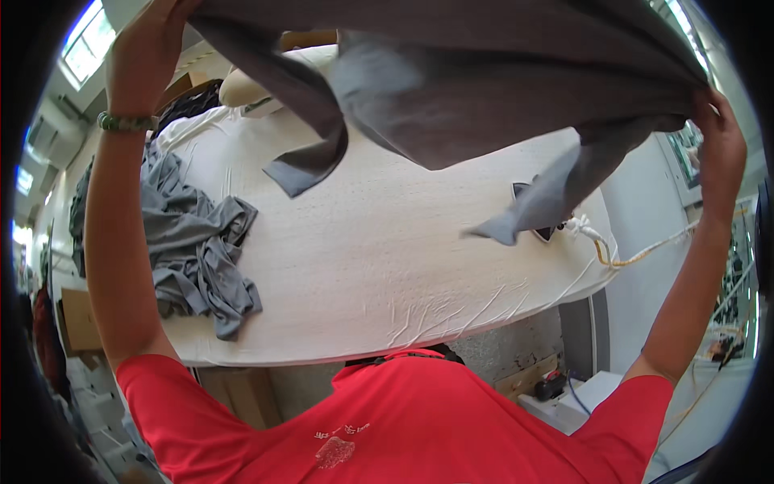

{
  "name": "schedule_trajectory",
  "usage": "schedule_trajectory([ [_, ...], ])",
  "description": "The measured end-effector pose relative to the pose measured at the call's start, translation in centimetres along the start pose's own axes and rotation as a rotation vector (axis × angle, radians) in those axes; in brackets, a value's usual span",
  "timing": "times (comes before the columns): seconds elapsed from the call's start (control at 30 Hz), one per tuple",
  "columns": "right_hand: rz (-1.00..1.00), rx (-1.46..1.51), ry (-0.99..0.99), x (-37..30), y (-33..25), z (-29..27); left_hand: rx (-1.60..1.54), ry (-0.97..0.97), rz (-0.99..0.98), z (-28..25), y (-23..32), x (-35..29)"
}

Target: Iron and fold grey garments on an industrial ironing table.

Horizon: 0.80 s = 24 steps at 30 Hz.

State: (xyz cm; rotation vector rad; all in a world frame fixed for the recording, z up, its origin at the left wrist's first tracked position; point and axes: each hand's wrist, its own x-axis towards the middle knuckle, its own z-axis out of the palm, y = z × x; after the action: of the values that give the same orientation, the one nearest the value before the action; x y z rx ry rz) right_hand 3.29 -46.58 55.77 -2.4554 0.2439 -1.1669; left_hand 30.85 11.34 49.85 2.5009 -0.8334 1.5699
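A dark grey garment point(484, 89) is stretched high across the top of the view, above a white padded ironing table point(363, 250). My left hand point(145, 52) grips its left edge, arm raised, a green bead bracelet on the wrist. My right hand point(721, 141) holds its right edge. Two loose parts of the garment hang down, one toward the table's middle, one over the right end.
A heap of grey garments point(193, 250) lies on the table's left side. An iron point(536, 211) sits at the right end, partly hidden by the hanging cloth, with a pale cord point(637, 256) running off the edge. Cardboard boxes point(76, 319) stand at lower left.
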Motion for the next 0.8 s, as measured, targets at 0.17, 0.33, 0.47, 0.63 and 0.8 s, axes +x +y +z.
schedule_trajectory([
  [0.17,0.089,0.144,0.004,-2.3,-3.4,0.3,0.003,0.271,0.159,3.4,-2.9,2.8],
  [0.33,0.177,0.495,0.049,-6.4,-7.9,-0.2,-0.154,0.035,-0.357,6.7,-3.1,3.7],
  [0.47,0.051,0.056,0.121,-11.5,-10.0,-0.8,-0.874,0.038,-0.722,12.3,-1.1,4.1],
  [0.63,0.440,0.038,0.018,-15.7,-7.4,0.6,-1.227,-0.167,-0.601,24.3,7.3,3.1],
  [0.8,0.657,-0.162,-0.190,-17.7,-1.4,1.2,-1.374,-0.691,-0.386,32.6,19.0,3.4],
])
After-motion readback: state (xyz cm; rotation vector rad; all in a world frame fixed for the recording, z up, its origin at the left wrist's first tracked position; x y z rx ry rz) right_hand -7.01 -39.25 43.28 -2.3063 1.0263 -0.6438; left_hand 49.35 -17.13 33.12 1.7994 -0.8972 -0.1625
